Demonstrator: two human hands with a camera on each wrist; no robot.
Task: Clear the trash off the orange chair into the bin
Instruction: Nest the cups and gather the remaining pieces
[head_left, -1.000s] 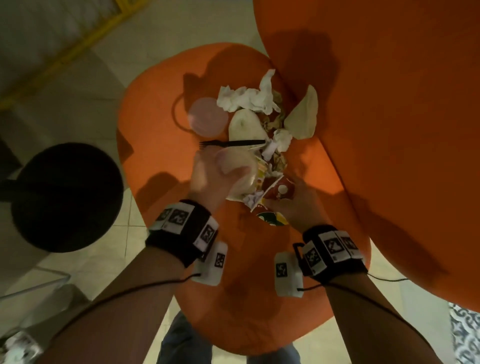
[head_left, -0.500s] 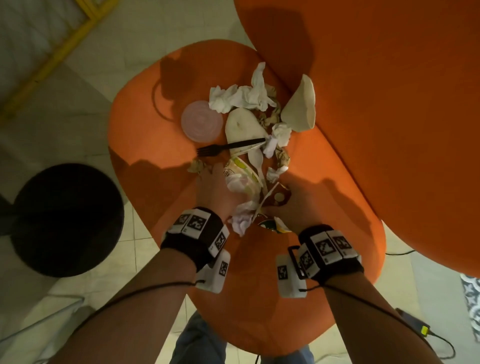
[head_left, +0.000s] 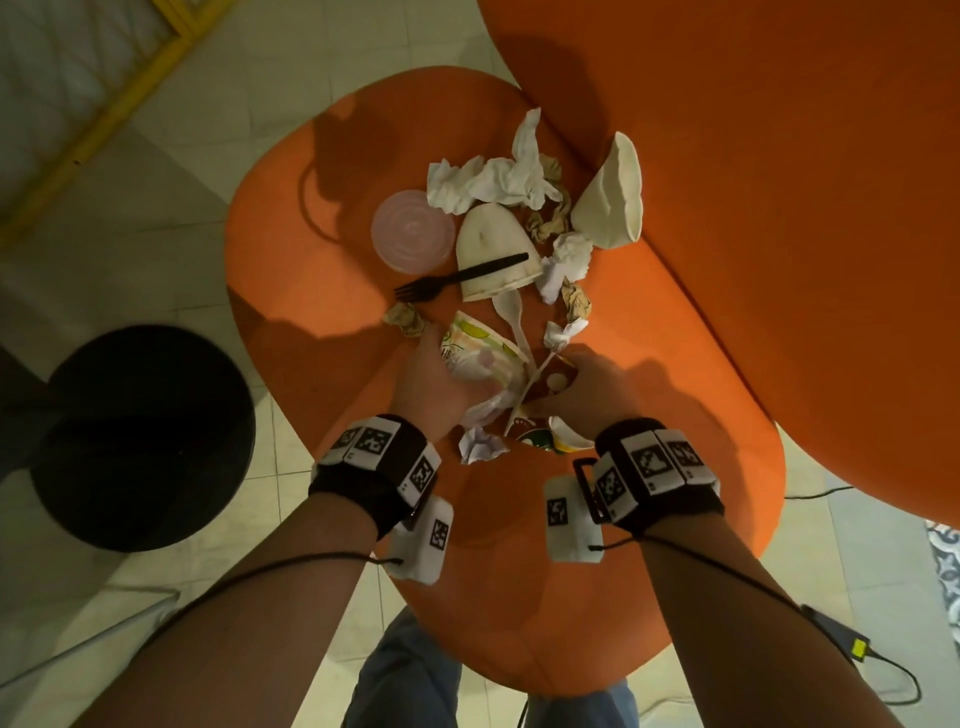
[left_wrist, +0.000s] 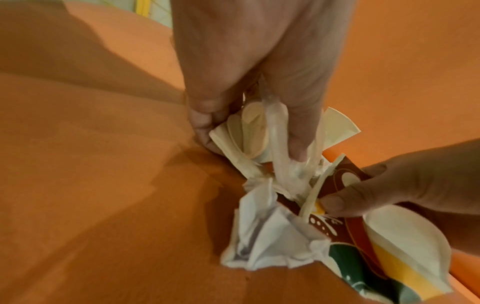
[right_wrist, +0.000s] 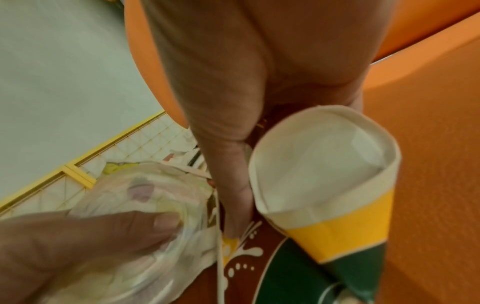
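Trash is piled at the back of the orange chair's seat (head_left: 322, 332). My left hand (head_left: 441, 382) grips a crushed pale printed paper cup (head_left: 483, 345) together with clear plastic (left_wrist: 275, 131). My right hand (head_left: 584, 392) holds a flattened brown, yellow and green paper cup (head_left: 537, 439), its thumb (right_wrist: 233, 195) pressing on the print. A crumpled white napkin (head_left: 480, 447) lies between my hands, touching both cups. Farther back lie a black fork (head_left: 457, 278), a clear lid (head_left: 413, 236), white cups (head_left: 493, 249), tissues (head_left: 493, 182) and a white spoon (head_left: 511, 317).
A round black bin (head_left: 140, 436) stands on the tiled floor left of the chair. The chair's tall orange backrest (head_left: 779, 208) rises at the right. A cable with a small box (head_left: 852, 647) trails on the floor at lower right. A yellow frame (head_left: 104, 119) is at upper left.
Both hands have drawn back from the pile toward the seat's near side with their cups. The fork, lid and tissues stay in place. A white napkin now shows between my hands.
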